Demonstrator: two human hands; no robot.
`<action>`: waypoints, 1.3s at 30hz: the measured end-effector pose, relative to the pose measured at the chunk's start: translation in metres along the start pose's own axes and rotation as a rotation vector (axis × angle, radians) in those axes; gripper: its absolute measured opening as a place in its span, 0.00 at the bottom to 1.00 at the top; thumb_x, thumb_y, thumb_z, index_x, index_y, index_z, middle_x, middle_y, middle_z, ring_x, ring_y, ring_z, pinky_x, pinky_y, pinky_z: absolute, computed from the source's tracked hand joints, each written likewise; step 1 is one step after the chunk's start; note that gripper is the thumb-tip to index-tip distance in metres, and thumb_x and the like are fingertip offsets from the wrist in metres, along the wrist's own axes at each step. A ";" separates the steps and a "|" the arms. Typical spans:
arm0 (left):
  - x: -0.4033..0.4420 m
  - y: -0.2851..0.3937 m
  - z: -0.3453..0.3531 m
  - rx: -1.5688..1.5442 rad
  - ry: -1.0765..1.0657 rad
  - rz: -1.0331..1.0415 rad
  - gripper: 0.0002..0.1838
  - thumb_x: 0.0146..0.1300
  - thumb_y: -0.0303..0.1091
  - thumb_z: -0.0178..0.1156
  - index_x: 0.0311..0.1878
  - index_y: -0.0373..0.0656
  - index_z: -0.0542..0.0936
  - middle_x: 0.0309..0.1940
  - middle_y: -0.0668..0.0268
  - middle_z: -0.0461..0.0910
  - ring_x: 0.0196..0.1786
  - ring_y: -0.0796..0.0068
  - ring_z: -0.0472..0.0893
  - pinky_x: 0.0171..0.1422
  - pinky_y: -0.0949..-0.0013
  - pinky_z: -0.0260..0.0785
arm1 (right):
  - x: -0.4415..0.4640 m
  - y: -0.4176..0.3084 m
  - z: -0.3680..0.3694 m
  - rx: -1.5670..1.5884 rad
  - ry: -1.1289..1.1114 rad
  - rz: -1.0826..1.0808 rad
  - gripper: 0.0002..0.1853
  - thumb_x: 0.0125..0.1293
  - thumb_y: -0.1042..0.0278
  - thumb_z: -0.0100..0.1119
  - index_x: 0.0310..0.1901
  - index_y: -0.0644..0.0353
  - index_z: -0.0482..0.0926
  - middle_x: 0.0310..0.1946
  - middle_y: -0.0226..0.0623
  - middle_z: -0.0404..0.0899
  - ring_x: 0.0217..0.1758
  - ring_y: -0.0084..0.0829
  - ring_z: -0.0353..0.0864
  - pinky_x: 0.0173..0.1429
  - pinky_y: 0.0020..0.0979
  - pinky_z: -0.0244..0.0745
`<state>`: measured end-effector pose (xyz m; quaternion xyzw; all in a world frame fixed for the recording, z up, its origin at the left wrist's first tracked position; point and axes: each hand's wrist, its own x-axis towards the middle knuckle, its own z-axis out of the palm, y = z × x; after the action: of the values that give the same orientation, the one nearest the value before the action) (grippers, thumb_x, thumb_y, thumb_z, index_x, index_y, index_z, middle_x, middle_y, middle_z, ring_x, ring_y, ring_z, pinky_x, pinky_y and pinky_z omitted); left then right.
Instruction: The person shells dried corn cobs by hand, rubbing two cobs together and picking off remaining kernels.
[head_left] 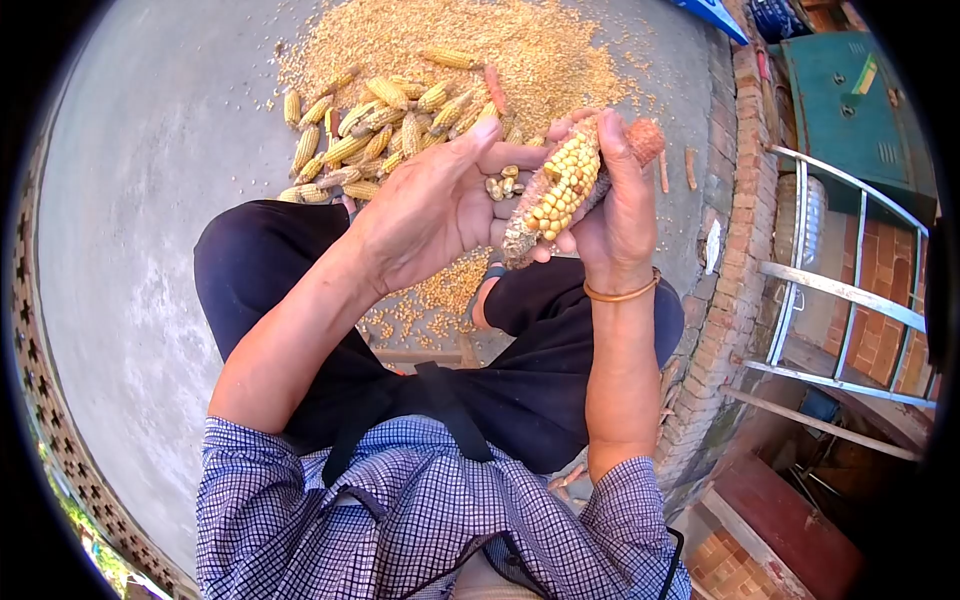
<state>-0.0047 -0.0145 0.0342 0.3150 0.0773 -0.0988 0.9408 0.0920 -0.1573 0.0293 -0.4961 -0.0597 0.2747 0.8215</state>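
A partly shelled ear of corn (pixel 562 190) is held up in front of me, with yellow kernels on its near side and bare patches along its edges. My left hand (pixel 440 195) is turned palm up, its fingers running behind the ear and its thumb stretched out. Several loose kernels (pixel 505 184) lie in that palm. My right hand (pixel 622 200) grips a reddish bare corncob (pixel 646 141) against the ear's right side, thumb over it. Where the fingers overlap behind the ear is partly hidden.
Beyond my hands, unshelled ears (pixel 380 125) lie against a wide heap of kernels (pixel 480 35). More kernels (pixel 440 300) lie between my feet. A brick edging (pixel 730 260), a metal ladder-like frame (pixel 850 290) and a green cabinet (pixel 840 110) stand to the right.
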 end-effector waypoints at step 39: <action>-0.005 0.007 -0.012 -0.095 -0.061 0.099 0.30 0.73 0.40 0.45 0.67 0.22 0.62 0.63 0.33 0.67 0.63 0.48 0.76 0.65 0.53 0.74 | 0.001 -0.012 -0.012 0.167 -0.018 0.011 0.17 0.74 0.54 0.53 0.47 0.62 0.76 0.38 0.38 0.81 0.38 0.24 0.81 0.43 0.27 0.80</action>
<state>-0.0087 -0.0015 0.0300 0.2704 0.0373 -0.0578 0.9603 0.1017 -0.1707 0.0334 -0.4237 -0.0411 0.2877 0.8579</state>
